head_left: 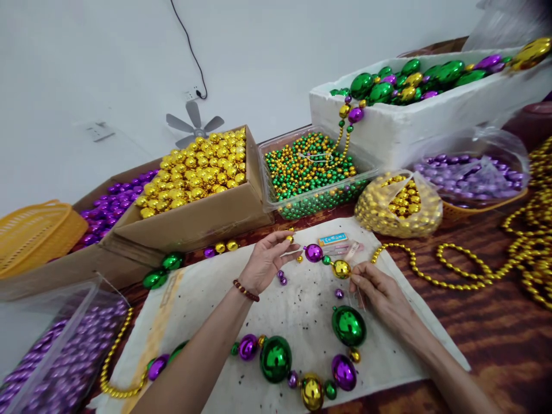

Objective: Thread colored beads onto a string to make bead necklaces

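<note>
My left hand, with a brown bead bracelet at its wrist, pinches a small gold bead between thumb and fingertips. My right hand is closed at the end of a short strand, its fingertips against a gold bead; thin thread shows below them. Along that strand sit a small green bead and a purple bead. Below lies a curved strand with a large green bead, a purple bead and another large green bead. Loose small purple beads rest between my hands.
A white cloth covers part of the wooden table. Behind it stand a cardboard box of gold beads, a clear tub of small beads and a white foam box. A gold bead chain lies right; a bag of purple beads left.
</note>
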The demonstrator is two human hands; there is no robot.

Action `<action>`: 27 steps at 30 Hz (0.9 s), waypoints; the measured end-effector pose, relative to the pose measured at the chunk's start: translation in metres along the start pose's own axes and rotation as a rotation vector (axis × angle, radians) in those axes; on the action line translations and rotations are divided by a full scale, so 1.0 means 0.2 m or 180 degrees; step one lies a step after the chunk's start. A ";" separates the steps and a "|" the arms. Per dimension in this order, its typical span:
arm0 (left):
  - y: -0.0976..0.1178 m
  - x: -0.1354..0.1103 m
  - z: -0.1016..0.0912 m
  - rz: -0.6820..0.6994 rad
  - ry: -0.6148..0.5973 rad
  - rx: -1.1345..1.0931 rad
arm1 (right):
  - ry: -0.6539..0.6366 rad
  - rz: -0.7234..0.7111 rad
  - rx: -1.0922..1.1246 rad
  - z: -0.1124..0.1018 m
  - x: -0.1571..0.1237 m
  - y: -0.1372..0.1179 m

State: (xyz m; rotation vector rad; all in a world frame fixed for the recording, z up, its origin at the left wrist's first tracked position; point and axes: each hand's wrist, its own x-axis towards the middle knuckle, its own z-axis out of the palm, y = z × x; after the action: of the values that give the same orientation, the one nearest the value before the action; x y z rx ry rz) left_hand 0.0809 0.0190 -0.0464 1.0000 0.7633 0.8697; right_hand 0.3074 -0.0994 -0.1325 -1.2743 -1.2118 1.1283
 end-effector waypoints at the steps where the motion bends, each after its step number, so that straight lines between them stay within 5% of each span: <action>1: 0.00 0.00 0.00 0.0013 -0.0007 0.0028 | -0.0009 -0.0008 -0.0012 0.00 0.00 0.00; 20: 0.00 0.00 0.14 0.0359 0.0421 0.0748 | -0.0025 0.0204 0.0717 -0.01 0.01 0.00; 27: 0.08 -0.02 0.17 0.1289 0.0483 0.3047 | -0.0019 0.0081 0.0326 -0.01 0.04 -0.02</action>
State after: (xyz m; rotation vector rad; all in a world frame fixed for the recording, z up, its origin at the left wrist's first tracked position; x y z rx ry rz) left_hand 0.1036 0.0065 -0.0195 2.0002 1.1682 0.9350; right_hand 0.3107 -0.0909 -0.1278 -1.2127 -1.1305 1.1980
